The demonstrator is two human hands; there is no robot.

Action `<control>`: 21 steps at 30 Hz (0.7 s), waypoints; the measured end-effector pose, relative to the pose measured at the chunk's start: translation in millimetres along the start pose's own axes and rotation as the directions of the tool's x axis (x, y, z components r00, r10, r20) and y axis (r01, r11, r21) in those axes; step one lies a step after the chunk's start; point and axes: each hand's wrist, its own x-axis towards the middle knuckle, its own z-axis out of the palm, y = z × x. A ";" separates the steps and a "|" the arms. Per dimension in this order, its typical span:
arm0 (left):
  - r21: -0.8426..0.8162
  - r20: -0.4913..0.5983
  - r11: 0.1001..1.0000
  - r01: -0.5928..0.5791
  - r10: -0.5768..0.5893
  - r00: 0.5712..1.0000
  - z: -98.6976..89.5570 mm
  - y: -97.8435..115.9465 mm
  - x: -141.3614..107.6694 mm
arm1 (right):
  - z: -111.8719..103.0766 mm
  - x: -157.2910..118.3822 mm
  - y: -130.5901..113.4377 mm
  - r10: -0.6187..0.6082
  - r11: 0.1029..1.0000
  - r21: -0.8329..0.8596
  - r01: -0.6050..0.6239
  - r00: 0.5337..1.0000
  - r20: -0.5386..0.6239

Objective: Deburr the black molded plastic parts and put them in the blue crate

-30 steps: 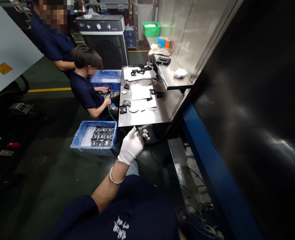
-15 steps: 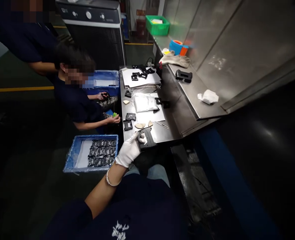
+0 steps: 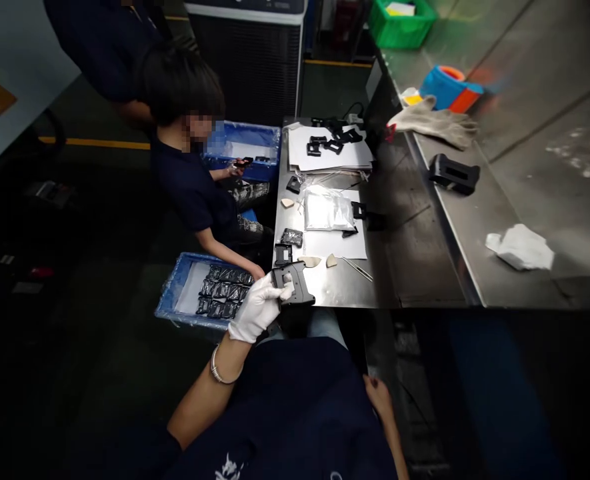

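Note:
My left hand (image 3: 261,305), in a white glove, grips a black plastic part (image 3: 295,284) by its left side, at the near edge of the metal table (image 3: 325,280). Some gloved fingers show through the part's opening. My right hand (image 3: 376,395) is bare and low beside my body at the right; its fingers are too dark and small to read. Beyond the held part lie another black part (image 3: 283,254), a wrapped black part (image 3: 291,237), curved beige pieces (image 3: 309,262) and metal tweezers (image 3: 357,269).
A person (image 3: 185,180) sits at the left, one arm over a blue tray (image 3: 167,293) of wrapped parts. Silvery packets (image 3: 329,211) lie mid-table. The right shelf (image 3: 495,220) bears a work glove (image 3: 437,121), a black part (image 3: 453,174) and white cloth (image 3: 521,247).
The view has shifted, and my right hand has come into sight. My left hand still holds the black part, now turned slightly. The seated person's near hand has moved down to the blue tray.

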 end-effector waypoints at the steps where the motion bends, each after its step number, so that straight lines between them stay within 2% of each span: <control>1: -0.011 -0.007 0.999 -0.035 0.035 0.999 -1.3 3.4 0.1 | -3.4 25.1 -5.0 -0.012 0.999 -0.031 0.012 1.000 0.020; 3: -0.036 -0.019 0.994 -0.101 0.100 0.995 -0.9 9.6 1.7 | -14.0 81.7 -23.9 -0.071 0.993 -0.088 0.075 0.996 0.045; 6: -0.064 -0.018 0.986 -0.157 0.156 0.988 7.7 16.9 9.9 | -32.0 164.8 -66.9 -0.223 0.962 -0.148 0.228 0.973 0.055; 8: -0.079 -0.018 0.984 -0.159 0.158 0.987 16.7 20.1 19.7 | -40.8 209.3 -95.2 -0.285 0.938 -0.201 0.282 0.958 0.017; 10: -0.106 -0.038 0.984 -0.146 0.142 0.989 25.4 21.5 31.8 | -44.7 243.0 -116.3 -0.294 0.925 -0.270 0.267 0.954 -0.065; 12: -0.139 -0.070 0.981 -0.133 0.124 0.990 32.5 21.7 44.5 | -43.7 267.4 -128.7 -0.273 0.917 -0.334 0.216 0.953 -0.132; 15: -0.162 -0.111 0.976 -0.147 0.130 0.985 40.5 21.4 61.3 | -37.3 290.4 -134.5 -0.257 0.896 -0.402 0.186 0.958 -0.129; 21: -0.131 -0.168 0.980 -0.147 0.125 0.978 52.4 27.5 77.1 | -32.5 304.7 -126.4 -0.292 0.857 -0.460 0.233 0.955 -0.060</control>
